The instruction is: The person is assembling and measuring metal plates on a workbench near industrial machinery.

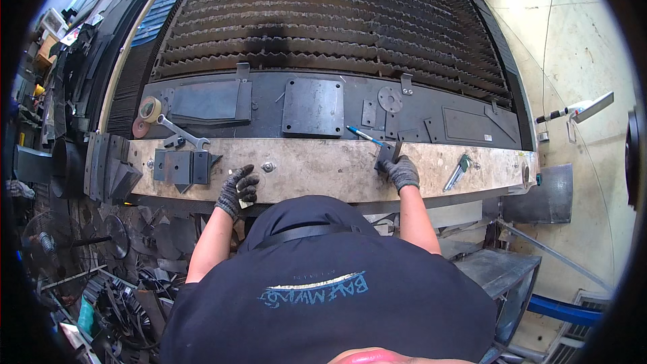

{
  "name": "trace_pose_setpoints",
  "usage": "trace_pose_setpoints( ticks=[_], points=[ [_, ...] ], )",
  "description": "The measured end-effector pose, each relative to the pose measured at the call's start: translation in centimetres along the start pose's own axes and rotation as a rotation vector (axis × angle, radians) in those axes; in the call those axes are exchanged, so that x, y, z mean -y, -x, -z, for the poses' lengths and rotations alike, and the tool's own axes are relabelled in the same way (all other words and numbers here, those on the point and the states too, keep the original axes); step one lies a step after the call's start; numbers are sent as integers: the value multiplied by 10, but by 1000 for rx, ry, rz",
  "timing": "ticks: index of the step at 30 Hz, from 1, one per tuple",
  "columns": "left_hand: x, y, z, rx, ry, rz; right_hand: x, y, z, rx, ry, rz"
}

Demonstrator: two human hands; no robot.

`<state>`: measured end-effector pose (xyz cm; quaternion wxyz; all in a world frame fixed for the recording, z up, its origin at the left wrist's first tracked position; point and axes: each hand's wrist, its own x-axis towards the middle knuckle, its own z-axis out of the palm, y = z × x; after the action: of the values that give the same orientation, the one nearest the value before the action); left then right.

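Observation:
My right hand (pixel 403 173), in a dark grey work glove, grips a small dark metal bracket (pixel 385 157) over the pale front strip of the bench. One flat face and an upright edge of the bracket show above my fingers. Just beyond it lies a blue-and-white marker pen (pixel 364 135). My left hand (pixel 238 190), gloved the same way, hovers by the bench's front edge, fingers apart and slightly bent. Beside its fingertips is a bolt head with a washer (pixel 268 167). A small pale scrap shows under that hand; I cannot make out what it is.
A stack of dark metal plates (pixel 180 167) and a combination wrench (pixel 183 132) lie left. Behind stands a square plate with corner holes (pixel 313 106), before toothed slats (pixel 323 27). A hex key set (pixel 457 172) lies right; a fan (pixel 108 237) stands lower left.

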<state>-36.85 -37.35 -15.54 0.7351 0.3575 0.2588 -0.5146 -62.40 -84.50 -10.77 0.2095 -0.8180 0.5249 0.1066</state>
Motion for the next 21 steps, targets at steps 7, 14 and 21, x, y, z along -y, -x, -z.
trace_pose_setpoints(
  ticks=[7, 14, 21],
  points=[
    [1, 5, -5, -62, -25, -28, 28, 28, 0, -16, 21, 11],
    [-1, 0, 2, 2, -13, -1, 32, 25, 3, -17, -9, 18],
    [-1, -1, 2, 33, 34, 23, 31, 27, 5, -7, 31, 8]
  ],
)
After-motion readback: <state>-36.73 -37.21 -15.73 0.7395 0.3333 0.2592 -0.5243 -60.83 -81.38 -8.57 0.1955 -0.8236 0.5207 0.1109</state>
